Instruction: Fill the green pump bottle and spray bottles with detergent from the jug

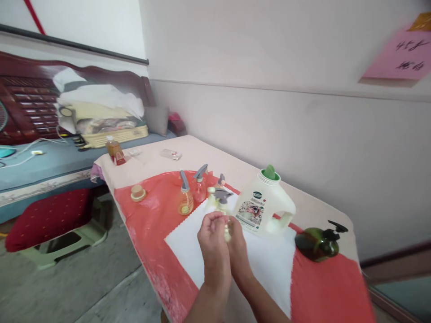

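My left hand [214,235] and my right hand [237,244] are close together over a white cloth [269,264], fingers curled round a small spray bottle [227,231]. Its grey trigger head [222,195] sticks up above my fingers, while pale yellow shows between the hands. Most of its body is hidden. Just behind stands a pale item with a light cap [211,190], partly covered. A large white jug [262,202] with a green piece [270,172] in its mouth is to the right. Two spray bottles, one amber [185,202] and one pinkish [200,189], stand on the left.
Red sheeting [148,224] covers part of the table. A dark green pump bottle [318,244] lies tilted at right. A beige cap [138,193], a clear item [171,154] and an amber-red bottle [115,151] are farther left. A red-topped stool [50,215] stands beside the table.
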Available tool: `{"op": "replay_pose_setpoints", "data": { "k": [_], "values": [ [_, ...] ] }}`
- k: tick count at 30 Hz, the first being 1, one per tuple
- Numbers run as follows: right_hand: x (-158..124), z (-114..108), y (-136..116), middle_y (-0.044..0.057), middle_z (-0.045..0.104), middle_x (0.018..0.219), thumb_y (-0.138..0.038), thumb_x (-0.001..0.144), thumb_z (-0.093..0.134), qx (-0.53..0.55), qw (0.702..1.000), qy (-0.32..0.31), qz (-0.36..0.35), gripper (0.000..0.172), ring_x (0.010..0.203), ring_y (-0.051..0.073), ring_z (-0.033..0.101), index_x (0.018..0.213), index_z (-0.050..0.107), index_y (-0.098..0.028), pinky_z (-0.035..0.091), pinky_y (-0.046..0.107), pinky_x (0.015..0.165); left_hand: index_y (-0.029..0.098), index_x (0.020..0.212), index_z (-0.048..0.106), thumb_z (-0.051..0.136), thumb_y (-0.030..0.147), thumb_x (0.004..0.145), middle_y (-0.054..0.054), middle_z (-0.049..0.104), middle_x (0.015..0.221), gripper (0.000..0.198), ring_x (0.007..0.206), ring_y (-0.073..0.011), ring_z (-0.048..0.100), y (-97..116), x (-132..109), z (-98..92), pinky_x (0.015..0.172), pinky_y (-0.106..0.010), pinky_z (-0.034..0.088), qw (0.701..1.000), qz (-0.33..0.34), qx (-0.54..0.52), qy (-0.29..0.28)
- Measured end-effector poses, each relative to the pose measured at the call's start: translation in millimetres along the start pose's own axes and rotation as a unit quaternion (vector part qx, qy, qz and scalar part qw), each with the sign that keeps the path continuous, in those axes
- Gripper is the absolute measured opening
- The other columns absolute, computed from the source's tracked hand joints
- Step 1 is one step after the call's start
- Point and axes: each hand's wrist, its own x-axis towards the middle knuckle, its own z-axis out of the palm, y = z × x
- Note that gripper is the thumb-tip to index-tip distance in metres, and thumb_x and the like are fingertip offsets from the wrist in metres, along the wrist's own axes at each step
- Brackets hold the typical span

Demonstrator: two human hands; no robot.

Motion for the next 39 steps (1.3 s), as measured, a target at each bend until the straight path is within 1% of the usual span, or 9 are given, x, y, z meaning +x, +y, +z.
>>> {"op": "replay_pose_setpoints", "data": {
  "k": [9,12,17,19,23,27,29,35,39],
  "values": [
    [-58.8,-122.3,19.1,0.008,0.057,0.125,-0.048,0.067,0.073,0.179,0.967,0.076,0.167,0.072,0.113,0.03,0.054,0.13,0.043,-0.028,0.044,0.044,0.093,0.02,0.079,0.064,0.052,0.025,0.082,-0.002,0.065,0.075,0.012,0.074,-0.0181,0.058,-31.9,-53.1,16.4,0.07,-0.029,0.041,0.934,0.15,0.258,-0.196],
    [-68.6,-133.1,29.7,0.01,0.062,0.119,-0.051,0.067,0.071,0.342,0.919,-0.013,0.194,0.066,0.106,0.029,0.059,0.124,0.05,-0.025,0.046,0.041,0.088,0.02,0.077,0.062,0.056,0.025,0.081,-0.001,0.062,0.069,0.009,0.072,-0.0167,0.057,-35.7,-45.1,19.8,0.07,-0.028,0.04,0.961,0.053,0.215,-0.164],
    [-80.6,-132.7,26.9,0.012,0.067,0.101,-0.049,0.07,0.064,0.539,0.777,-0.209,0.251,0.052,0.087,0.026,0.064,0.111,0.06,-0.017,0.047,0.036,0.073,0.015,0.094,0.065,0.063,0.035,0.081,-0.009,0.068,0.089,0.024,0.081,-0.0186,0.061,-32.5,-30.8,23.5,0.079,-0.03,0.043,0.912,-0.176,0.025,-0.369],
    [-80.8,-131.6,19.4,0.011,0.067,0.098,-0.045,0.07,0.063,0.566,0.75,-0.236,0.249,0.048,0.086,0.025,0.063,0.108,0.061,-0.016,0.047,0.036,0.075,0.012,0.093,0.065,0.059,0.041,0.084,-0.012,0.069,0.088,0.03,0.079,-0.0193,0.062,-34.0,-31.2,22.6,0.076,-0.031,0.044,0.903,-0.219,-0.019,-0.37],
    [-76.7,-131.5,10.5,0.009,0.066,0.097,-0.047,0.074,0.058,0.511,0.788,-0.263,0.22,0.048,0.085,0.024,0.062,0.111,0.058,-0.017,0.046,0.037,0.077,0.014,0.079,0.064,0.062,0.041,0.081,-0.009,0.069,0.074,0.028,0.064,-0.0173,0.061,-41.1,-34.4,18.6,0.061,-0.028,0.044,0.935,-0.211,-0.017,-0.285],
    [-77.9,-128.3,17.3,0.008,0.06,0.11,-0.037,0.062,0.072,0.206,0.959,-0.153,0.123,0.066,0.099,0.027,0.056,0.123,0.049,-0.023,0.043,0.04,0.087,0.013,0.077,0.065,0.066,0.041,0.078,-0.008,0.069,0.075,0.028,0.067,-0.0174,0.062,-46.3,-35.0,18.5,0.065,-0.028,0.046,0.957,-0.113,0.093,-0.249],
    [-79.7,-128.9,22.7,0.008,0.056,0.117,-0.034,0.057,0.077,0.088,0.987,-0.092,0.097,0.08,0.105,0.028,0.053,0.129,0.043,-0.026,0.041,0.042,0.092,0.012,0.081,0.066,0.066,0.041,0.078,-0.008,0.069,0.08,0.029,0.076,-0.0187,0.064,-46.3,-34.3,19.1,0.072,-0.028,0.047,0.961,-0.079,0.129,-0.233],
    [-73.8,-148.5,18.7,0.008,0.061,0.108,-0.056,0.078,0.057,0.346,0.897,-0.228,0.153,0.05,0.101,0.027,0.056,0.116,0.055,-0.023,0.041,0.043,0.09,0.015,0.077,0.063,0.067,0.04,0.075,-0.007,0.069,0.075,0.025,0.071,-0.0189,0.064,-37.0,-32.3,15.2,0.064,-0.027,0.047,0.942,-0.195,0.002,-0.273],
    [-72.8,-142.5,8.5,0.008,0.062,0.108,-0.047,0.067,0.067,0.475,0.812,-0.279,0.192,0.062,0.097,0.028,0.059,0.121,0.051,-0.022,0.044,0.042,0.084,0.013,0.08,0.065,0.066,0.04,0.077,-0.009,0.069,0.076,0.027,0.064,-0.0174,0.063,-33.5,-35.9,13.7,0.059,-0.027,0.046,0.929,-0.193,0.047,-0.313]
  ]
}}
